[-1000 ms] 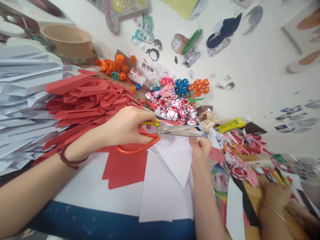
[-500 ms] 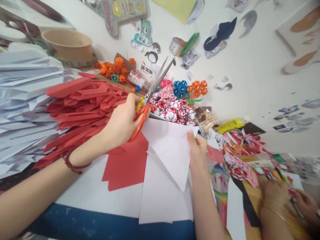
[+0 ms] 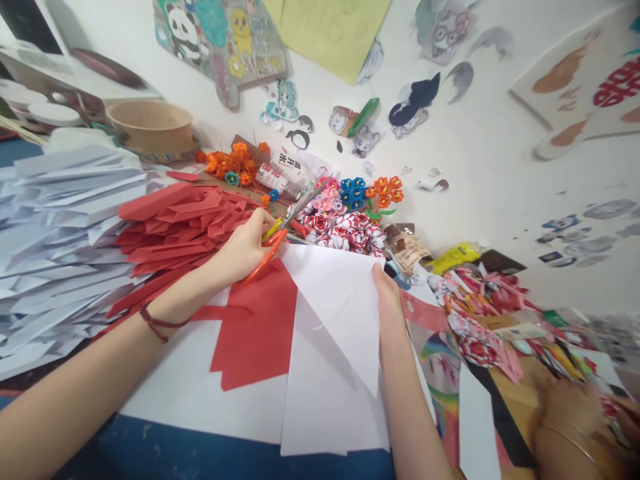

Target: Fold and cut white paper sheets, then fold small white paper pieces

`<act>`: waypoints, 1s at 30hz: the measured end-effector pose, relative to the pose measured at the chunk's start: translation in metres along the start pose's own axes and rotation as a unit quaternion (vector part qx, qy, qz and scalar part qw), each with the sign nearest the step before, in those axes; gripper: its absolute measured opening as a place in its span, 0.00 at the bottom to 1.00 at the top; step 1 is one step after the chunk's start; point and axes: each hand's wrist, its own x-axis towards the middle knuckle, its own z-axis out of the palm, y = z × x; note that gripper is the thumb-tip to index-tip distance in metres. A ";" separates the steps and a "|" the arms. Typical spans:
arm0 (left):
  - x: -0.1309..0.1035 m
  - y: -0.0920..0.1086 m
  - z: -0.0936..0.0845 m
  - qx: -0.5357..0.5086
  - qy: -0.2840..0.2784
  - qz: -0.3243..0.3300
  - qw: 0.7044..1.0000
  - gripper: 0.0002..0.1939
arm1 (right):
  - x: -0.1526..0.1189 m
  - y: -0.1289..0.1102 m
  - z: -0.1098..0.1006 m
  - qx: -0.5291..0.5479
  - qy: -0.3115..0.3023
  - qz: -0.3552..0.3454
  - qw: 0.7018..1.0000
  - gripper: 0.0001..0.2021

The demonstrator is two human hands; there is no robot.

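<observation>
My left hand is wrapped around the handles of a pair of scissors, orange and yellow at the grips. Their metal blades point up and to the right, over the flower bundles. With its thumb along the edge, my right hand grips the right side of a white paper sheet, folded over into a triangle. Beneath that fold lie more white sheets. Red paper sheets rest beside them, below my left hand. The right fingers are hidden behind the paper.
Piles of folded white strips and folded red strips stand at the left. Red-and-white paper flowers sit behind the sheet. A brown bowl is at the back left. Another person's hand works at the right.
The scissors have come down and tilted further right, and their blades look closer together. My right hand remains on the folded white sheet. The whole view has shifted slightly.
</observation>
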 end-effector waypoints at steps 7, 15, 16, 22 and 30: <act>-0.006 0.019 -0.005 0.144 0.082 0.023 0.986 0.16 | -0.013 -0.007 0.010 0.020 0.021 -0.002 1.000 0.18; -0.021 0.038 0.002 0.221 0.023 0.130 0.966 0.16 | -0.024 -0.011 0.011 -0.076 0.018 -0.117 0.990 0.23; -0.021 0.037 0.002 0.228 0.001 0.132 0.965 0.17 | -0.024 -0.011 0.011 -0.085 0.014 -0.124 0.988 0.23; -0.018 0.030 0.001 0.262 -0.084 0.147 0.950 0.13 | -0.024 -0.009 0.008 -0.114 -0.014 -0.154 0.981 0.24; -0.022 0.030 0.007 0.257 -0.113 0.166 0.945 0.13 | -0.023 -0.006 0.005 -0.173 -0.036 -0.193 0.965 0.24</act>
